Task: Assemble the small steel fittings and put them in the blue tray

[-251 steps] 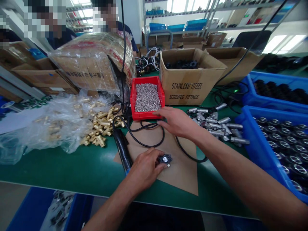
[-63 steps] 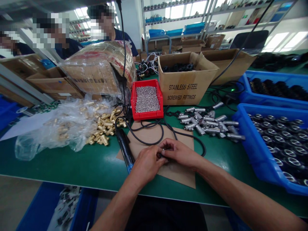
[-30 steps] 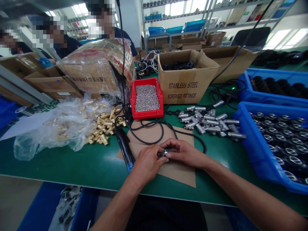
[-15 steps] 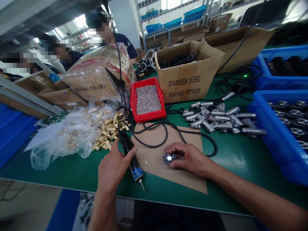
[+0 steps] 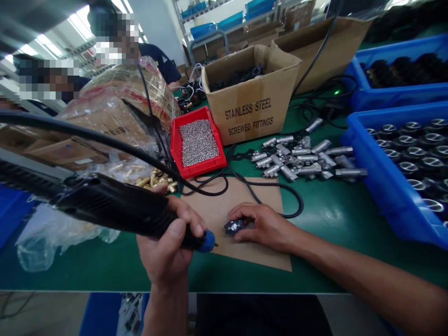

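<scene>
My left hand (image 5: 171, 242) is wrapped round a black electric screwdriver (image 5: 119, 205) with a blue collar, raised above the table. Its short tip points right, toward the small dark part (image 5: 234, 227) with a shiny round centre. That part is pinched between the thumb and fingers of my right hand (image 5: 261, 226), low over a brown cardboard sheet (image 5: 259, 256). A black cable (image 5: 294, 196) loops across the sheet behind my right hand.
A red bin (image 5: 223, 161) of small metal balls stands behind the sheet. Metal fittings (image 5: 301, 158) lie at the right, beside a blue crate (image 5: 371, 186). Brass pieces (image 5: 154, 179) and plastic wrap lie left. A cardboard box (image 5: 252, 112) stands behind; people sit beyond.
My left hand has closed round the screwdriver and lifted it from the table, turning its tip rightward. My right hand still holds the dark part. The view has shifted.
</scene>
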Demonstrator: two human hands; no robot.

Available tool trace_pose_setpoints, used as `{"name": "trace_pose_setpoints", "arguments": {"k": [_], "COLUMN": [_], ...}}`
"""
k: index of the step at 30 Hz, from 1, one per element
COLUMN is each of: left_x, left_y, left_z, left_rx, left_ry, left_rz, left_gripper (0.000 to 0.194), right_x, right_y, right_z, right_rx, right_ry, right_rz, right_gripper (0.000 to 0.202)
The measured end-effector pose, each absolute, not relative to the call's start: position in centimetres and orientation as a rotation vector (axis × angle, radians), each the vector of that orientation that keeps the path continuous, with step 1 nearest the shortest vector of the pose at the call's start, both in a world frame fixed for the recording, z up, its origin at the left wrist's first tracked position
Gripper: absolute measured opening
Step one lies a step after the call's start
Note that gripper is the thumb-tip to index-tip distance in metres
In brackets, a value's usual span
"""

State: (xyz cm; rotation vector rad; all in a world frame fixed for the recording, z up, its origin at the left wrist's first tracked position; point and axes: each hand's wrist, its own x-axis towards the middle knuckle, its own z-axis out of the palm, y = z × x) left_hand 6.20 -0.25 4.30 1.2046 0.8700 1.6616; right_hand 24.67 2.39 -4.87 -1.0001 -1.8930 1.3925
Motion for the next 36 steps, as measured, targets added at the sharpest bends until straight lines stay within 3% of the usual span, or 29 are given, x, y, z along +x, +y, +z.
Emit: {"name": "trace_pose_setpoints", "arguments": {"k": [5,28,32,36], "left_x": [9.1,8.8,9.3,9.6], "left_y": [0.4,0.3,0.7,0.9], "left_z": [3.3,1.0,1.9,1.7], "left_rx": [1.331,1.378,1.345,1.379], "left_ry": [0.818,1.011,1.027,1.051], "left_rz": [1.811,1.716,1.788,1.759], "left_gripper": [0.034,0.031,0.016,0.015], "right_x": [24.7,24.6,24.7,24.7], "right_y": [2.4,2.3,2.3,2.4], "right_z": [-4.9,-4.5,-4.4,-4.3], "right_rx": [-1.016,-1.010,-1.019,-1.021], "right_ry": [-1.892,-1.838,-1.813,-1.803], "right_rz": [1.400,1.465,1.505,1.516], "right_gripper": [0.035,0.030,0.031,0.031]}}
